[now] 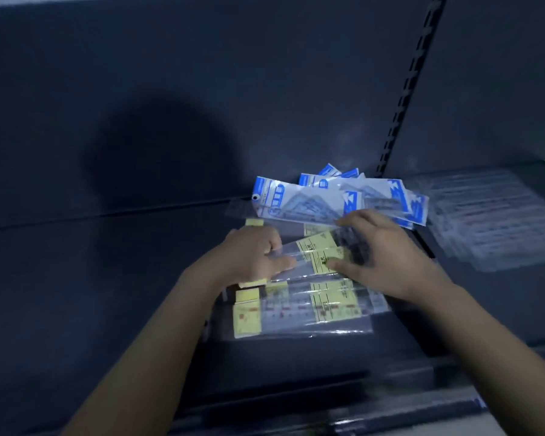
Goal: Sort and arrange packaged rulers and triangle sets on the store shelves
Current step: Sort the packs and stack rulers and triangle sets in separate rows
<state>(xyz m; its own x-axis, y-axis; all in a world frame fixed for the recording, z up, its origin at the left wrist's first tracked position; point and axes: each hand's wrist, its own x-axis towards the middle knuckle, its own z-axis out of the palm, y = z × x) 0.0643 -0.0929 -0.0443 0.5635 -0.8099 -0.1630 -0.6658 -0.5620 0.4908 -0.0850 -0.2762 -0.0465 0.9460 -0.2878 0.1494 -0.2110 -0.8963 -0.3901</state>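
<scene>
Dark shelf is lying wide open to my left, its front edge running below my arms. I am pinching a yellow-labelled ruler pack between my left hand and right hand, above more ruler packs. Blue triangle sets are leaning against the back panel.

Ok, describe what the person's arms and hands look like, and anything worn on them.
Both forearms are bare as far as the frame shows: no sleeves or gloves. The left hand and right hand show no rings, and neither wrist carries a watch or bracelet. Motion blur and dim light hide finer detail.
</scene>
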